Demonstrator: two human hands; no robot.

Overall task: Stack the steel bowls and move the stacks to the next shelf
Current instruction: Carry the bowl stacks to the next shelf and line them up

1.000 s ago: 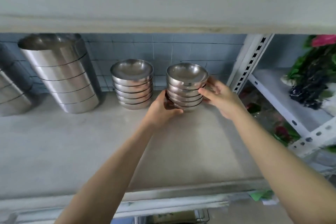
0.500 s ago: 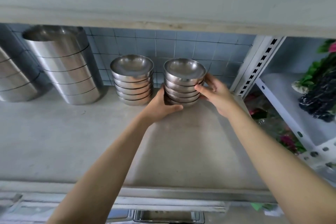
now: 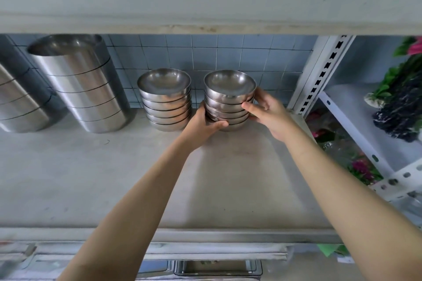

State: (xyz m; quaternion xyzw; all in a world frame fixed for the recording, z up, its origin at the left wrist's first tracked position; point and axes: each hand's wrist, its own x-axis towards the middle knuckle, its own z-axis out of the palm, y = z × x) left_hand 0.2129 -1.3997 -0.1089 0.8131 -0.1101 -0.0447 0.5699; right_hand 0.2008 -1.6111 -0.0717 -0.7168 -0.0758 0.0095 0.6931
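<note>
**Grey shelf, two bowl stacks, two hands**

The grey shelf (image 3: 114, 178) has a blue tiled wall behind it. The held stack (image 3: 229, 98) stands straight up at the back, between both hands. The left hand (image 3: 202, 124) grips it low at 8 o'clock. The right hand (image 3: 268, 110) curls its fingers (image 3: 247, 106) round it at 3 o'clock. The next shelf (image 3: 356, 121) lies at 3 o'clock too, so the right hand is nearer. I count two bowl stacks: about five bowls held, and about six in the other stack (image 3: 165, 105) at 9 o'clock.

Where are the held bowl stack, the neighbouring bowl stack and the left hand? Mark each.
held bowl stack (image 3: 228, 101): head view, mid-stack bowl wall.
neighbouring bowl stack (image 3: 165, 103): head view, mid-stack bowl wall.
left hand (image 3: 200, 126): head view, back of hand.
</note>
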